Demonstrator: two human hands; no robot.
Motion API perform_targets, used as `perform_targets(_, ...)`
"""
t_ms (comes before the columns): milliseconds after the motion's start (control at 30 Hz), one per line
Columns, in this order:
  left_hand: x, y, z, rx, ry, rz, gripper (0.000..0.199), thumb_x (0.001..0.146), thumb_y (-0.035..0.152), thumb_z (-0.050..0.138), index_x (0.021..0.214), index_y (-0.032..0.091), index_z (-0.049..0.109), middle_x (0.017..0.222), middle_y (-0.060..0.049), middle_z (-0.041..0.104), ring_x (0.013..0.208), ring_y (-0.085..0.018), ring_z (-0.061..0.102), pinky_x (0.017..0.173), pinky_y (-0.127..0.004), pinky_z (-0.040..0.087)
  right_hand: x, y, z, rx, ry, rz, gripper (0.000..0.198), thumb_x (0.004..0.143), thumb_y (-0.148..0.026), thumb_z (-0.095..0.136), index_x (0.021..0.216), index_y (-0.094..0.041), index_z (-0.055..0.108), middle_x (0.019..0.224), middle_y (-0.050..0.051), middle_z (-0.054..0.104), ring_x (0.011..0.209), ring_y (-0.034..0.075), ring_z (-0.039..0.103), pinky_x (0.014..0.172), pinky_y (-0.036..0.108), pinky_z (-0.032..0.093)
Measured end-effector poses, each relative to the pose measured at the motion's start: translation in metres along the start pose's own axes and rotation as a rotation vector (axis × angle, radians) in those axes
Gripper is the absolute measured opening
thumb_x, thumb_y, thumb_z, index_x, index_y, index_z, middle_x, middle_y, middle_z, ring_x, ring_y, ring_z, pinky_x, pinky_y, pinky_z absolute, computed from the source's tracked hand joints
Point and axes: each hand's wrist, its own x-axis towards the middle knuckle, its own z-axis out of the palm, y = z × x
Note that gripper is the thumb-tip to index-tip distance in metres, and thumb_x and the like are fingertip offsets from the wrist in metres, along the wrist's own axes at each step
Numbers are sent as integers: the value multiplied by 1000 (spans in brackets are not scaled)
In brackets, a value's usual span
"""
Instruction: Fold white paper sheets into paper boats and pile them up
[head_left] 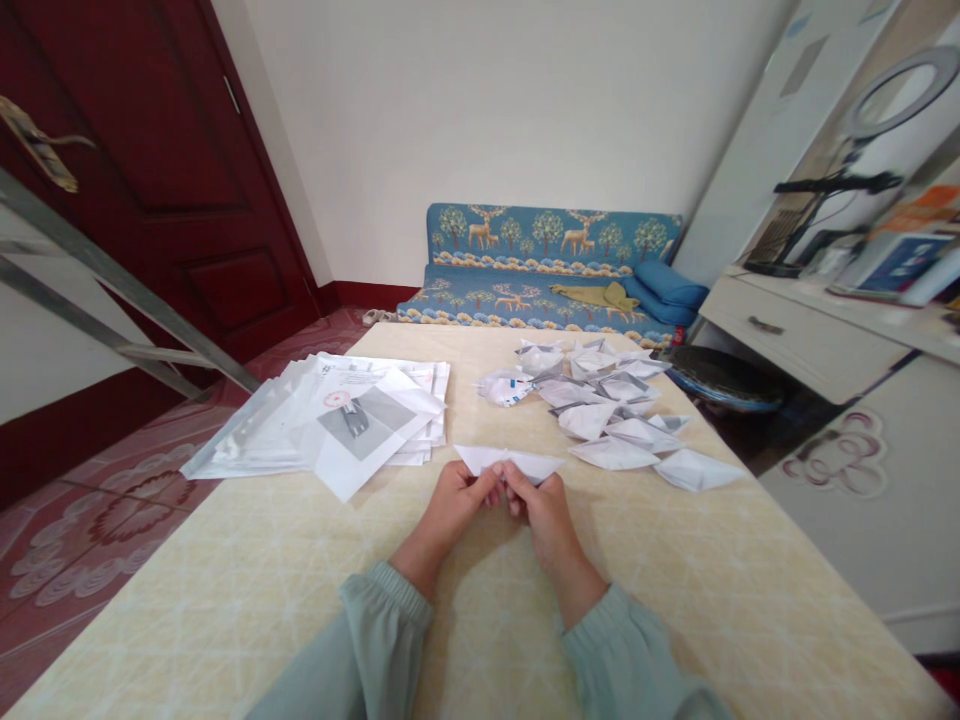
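Observation:
A folded white paper boat (pixel 510 461) is held between my two hands over the middle of the table. My left hand (pixel 466 492) pinches its left part, thumb against the near side. On the right part, my right hand (pixel 538 496) is closed in the same way, and the two thumbs nearly meet at the centre. The fingers behind the paper are partly hidden. Beyond and to the right lie several finished paper boats (pixel 615 452) in a loose cluster. Left of my hands is a pile of paper sheets (pixel 292 420), with a printed sheet (pixel 367 425) on top.
The table (pixel 495 620) has a pale yellow patterned cover. Behind it stands a blue sofa (pixel 517 290) with a deer print. A metal ladder (pixel 112 270) leans at the left by a dark red door (pixel 142 130). At the right is a white desk (pixel 802 330) with a ring light (pixel 941 85).

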Motion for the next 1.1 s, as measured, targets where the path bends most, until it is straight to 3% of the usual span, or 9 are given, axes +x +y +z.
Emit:
perform_targets(400, -1, 0, -1, 19, 21, -6, 39, 76, 43, 63, 52, 13, 62, 48, -2, 57, 46, -10, 49, 49, -21, 37, -2, -5, 1, -15, -22, -14, 39, 73, -44, 68, 50, -15, 54, 44, -2, 50, 42, 9, 42, 43, 22, 28)
perform_targets(833, -3, 0, 0, 54, 47, 29, 38, 75, 40, 63, 48, 13, 58, 43, -1, 53, 42, -9, 46, 46, -21, 35, -1, 1, 1, 12, 63, 51, 37, 67, -43, 72, 51, -16, 51, 40, -7, 39, 37, 6, 28, 38, 22, 17)
perform_targets(1100, -4, 5, 3, 93, 77, 61, 37, 78, 35, 61, 50, 12, 57, 50, -1, 57, 47, -9, 49, 49, -20, 37, 0, 4, 0, -8, -4, -19, 36, 77, -39, 61, 51, -15, 55, 43, -2, 52, 39, 9, 45, 45, 22, 33)
